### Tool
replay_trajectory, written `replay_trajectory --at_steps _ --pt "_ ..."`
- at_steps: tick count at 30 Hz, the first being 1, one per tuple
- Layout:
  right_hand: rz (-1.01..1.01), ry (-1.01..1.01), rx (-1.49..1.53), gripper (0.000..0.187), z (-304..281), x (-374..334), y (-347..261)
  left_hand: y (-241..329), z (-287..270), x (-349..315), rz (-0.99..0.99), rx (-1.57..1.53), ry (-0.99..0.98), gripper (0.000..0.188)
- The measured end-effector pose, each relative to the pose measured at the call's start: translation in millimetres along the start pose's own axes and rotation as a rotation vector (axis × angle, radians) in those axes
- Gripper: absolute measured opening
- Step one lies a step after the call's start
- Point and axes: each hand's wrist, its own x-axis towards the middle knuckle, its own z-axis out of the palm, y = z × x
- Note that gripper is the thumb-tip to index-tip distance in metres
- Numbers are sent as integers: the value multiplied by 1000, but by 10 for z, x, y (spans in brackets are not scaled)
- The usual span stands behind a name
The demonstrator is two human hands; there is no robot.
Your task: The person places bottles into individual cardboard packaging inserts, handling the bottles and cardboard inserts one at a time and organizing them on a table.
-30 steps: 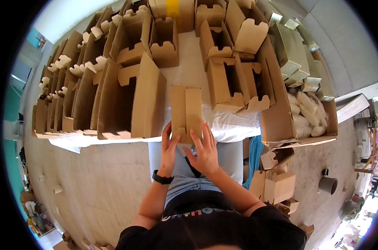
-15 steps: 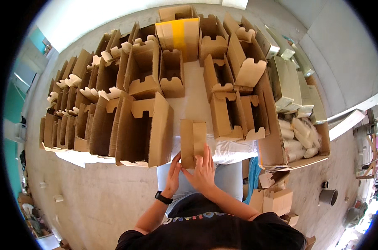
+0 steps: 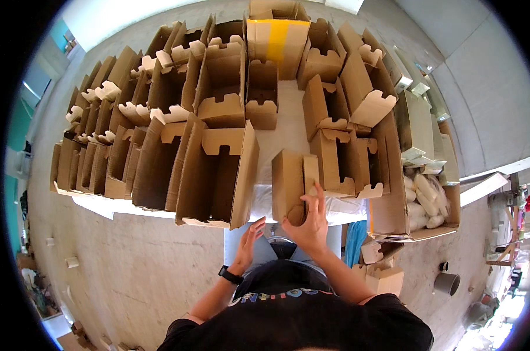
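A small brown cardboard box [image 3: 287,184] stands at the near edge of the table, in the gap between the larger boxes. My right hand [image 3: 309,227] grips its near end, with thumb and fingers on either side of a narrow upright side panel. Left of it, my left hand [image 3: 247,245] is off the box, its fingers stretched and holding nothing. On my left wrist is a black watch [image 3: 230,275]. Just left of the small box is a large open carton [image 3: 217,175]; on its right is a narrower open carton [image 3: 333,164] with notched flaps.
Several rows of open cartons with notched ends cover the table's left side. One carton with a yellow stripe [image 3: 276,41] stands at the back. To the right, a big cardboard box [image 3: 387,216] holds pale boxes and bagged white items [image 3: 424,196]. A grey bucket [image 3: 446,284] is on the floor.
The small box has turned and shifted slightly right in view, its side panel now standing apart. My left hand has let go of it; my right hand keeps hold.
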Motion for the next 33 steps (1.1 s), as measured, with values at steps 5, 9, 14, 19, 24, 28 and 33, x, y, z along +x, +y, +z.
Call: replay_trajectory --at_steps 5,9,14,19,24,28,33 --pt "-38 61 -91 60 -21 443 -51 -12 -79 -154 -42 6 2 65" --pt "-36 80 -130 56 101 903 -85 40 -133 -166 -54 2 16 64" --pt "-9 70 -122 57 191 1504 -205 28 -160 -191 -4 -44 57 64" --pt "-234 166 -538 62 406 2061 155 76 -139 -224 -13 -40 44 63" --pt "-482 136 -471 61 590 2190 21 66 -135 -286 -17 -67 72 60" --pt "-305 -154 -450 58 778 2315 -183 43 -156 -288 -24 -38 72 59" --pt "-78 -291 -509 66 1002 2664 -182 88 -150 -288 40 -58 104 56"
